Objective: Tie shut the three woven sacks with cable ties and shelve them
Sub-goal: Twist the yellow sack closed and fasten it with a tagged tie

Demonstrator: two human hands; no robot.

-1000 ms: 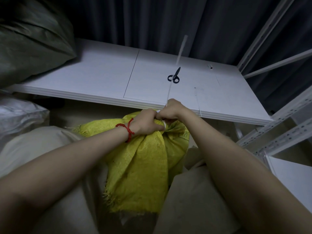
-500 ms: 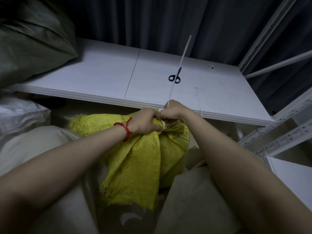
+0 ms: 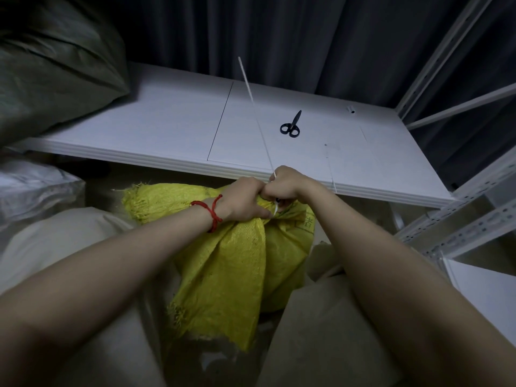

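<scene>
Shelf board (image 3: 167, 129): open passage over its surface between dark green sack (image 3: 50, 65), resting on the 10 o'clock end, and scissors (image 3: 291, 125) at 1 o'clock. Cable tie tail (image 3: 247, 85) slants across that gap at 12. Rack uprights (image 3: 460, 219) wall off 3 o'clock; white sack (image 3: 33, 185) 9 o'clock; yellow sack (image 3: 229, 275) occupies centre.

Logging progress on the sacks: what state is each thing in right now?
yellow woven sack: neck gathered, not yet shelved.
cable tie: looped round the sack's neck, long tail sticking up uncut.
left hand: grips the gathered neck.
right hand: pinches the tie beside the neck.
scissors: closed, lying on the white shelf.
dark green sack: lying on the shelf's left end.
</scene>
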